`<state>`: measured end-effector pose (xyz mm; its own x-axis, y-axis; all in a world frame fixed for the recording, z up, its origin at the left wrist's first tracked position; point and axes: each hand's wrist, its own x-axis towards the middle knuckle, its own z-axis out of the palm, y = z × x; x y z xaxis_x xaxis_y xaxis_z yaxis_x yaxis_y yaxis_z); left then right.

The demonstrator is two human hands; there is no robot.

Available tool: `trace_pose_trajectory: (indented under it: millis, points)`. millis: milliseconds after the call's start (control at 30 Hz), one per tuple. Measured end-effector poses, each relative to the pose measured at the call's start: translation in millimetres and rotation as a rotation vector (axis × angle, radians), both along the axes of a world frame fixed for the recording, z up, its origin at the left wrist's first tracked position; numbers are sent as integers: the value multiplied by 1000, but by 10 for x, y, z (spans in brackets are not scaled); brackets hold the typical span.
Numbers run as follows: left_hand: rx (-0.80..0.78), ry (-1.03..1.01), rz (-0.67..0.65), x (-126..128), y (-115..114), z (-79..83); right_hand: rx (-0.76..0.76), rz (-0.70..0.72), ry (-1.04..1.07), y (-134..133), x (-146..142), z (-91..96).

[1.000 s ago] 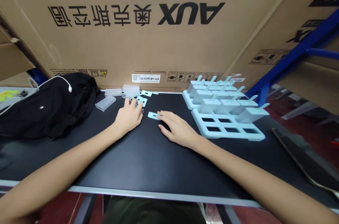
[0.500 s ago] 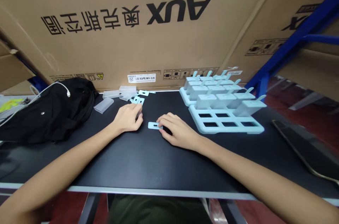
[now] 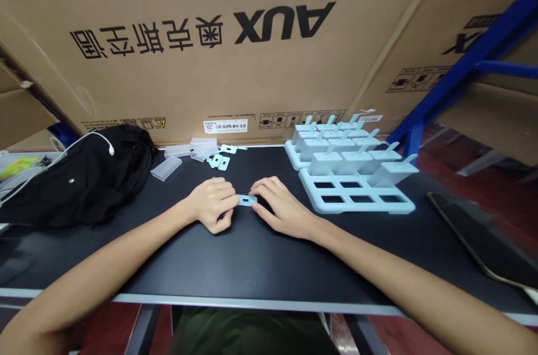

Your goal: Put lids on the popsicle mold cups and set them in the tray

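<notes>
A small pale blue plastic lid piece (image 3: 246, 200) with a slot lies low over the black table (image 3: 235, 265), held between both hands. My left hand (image 3: 214, 204) pinches its left end with curled fingers. My right hand (image 3: 279, 206) grips its right end, fingers bent. A few more blue lid pieces (image 3: 221, 160) lie farther back. To the right stand two pale blue ice-pop mould trays (image 3: 357, 201); the near tray has several empty slots in its front rows and moulds with sticks (image 3: 348, 160) behind.
A black bag (image 3: 79, 176) with a white cable lies at the left. Clear plastic caps (image 3: 185, 153) sit by the big cardboard box (image 3: 252, 41) along the back. A dark flat slab (image 3: 479, 237) lies at the right edge, beside a blue metal frame (image 3: 462, 75).
My left hand left the lid pieces at the back and came to the middle, closing on the blue piece. My right hand slid that piece slightly nearer and lifted its end.
</notes>
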<state>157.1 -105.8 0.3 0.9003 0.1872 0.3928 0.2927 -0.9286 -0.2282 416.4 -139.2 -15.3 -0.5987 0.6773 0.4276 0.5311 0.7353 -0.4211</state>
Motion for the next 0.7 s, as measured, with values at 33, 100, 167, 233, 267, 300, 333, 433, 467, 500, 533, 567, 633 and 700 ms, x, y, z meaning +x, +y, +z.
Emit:
trace_pose_trajectory:
  millis: [33,100,167,233,267,300,333,433,467,500,533,567,633,700]
  points:
    - [0,0,-29,5,-11,0,4,-2,2,0,0,-3]
    - [18,-8,-94,28,-42,0,10,-7,7,2,-1,-7]
    - [52,-22,-167,65,-81,-9,15,-10,11,6,-2,-9]
    - [81,-43,-238,106,-116,-32,21,-10,14,9,-5,-9]
    - [90,-59,-267,123,-130,-47,24,-11,15,10,-6,-8]
    - [95,-76,-293,137,-140,-63,26,-10,15,10,-6,-8]
    - [97,-91,-310,147,-146,-79,27,-10,16,10,-6,-8]
    - [98,-111,-320,154,-145,-114,27,-6,18,6,-3,-12]
    - [97,-109,-315,152,-141,-120,24,-5,15,5,-1,-14]
    - [97,-107,-311,150,-138,-121,21,-4,11,3,0,-15]
    - [99,-107,-308,148,-136,-120,17,-3,6,2,2,-17]
    - [107,-109,-314,149,-135,-116,15,-3,2,2,2,-18]
    - [146,-131,-336,154,-137,-104,14,-1,-3,1,2,-18]
    - [193,-158,-353,161,-141,-94,18,0,-4,0,0,-13]
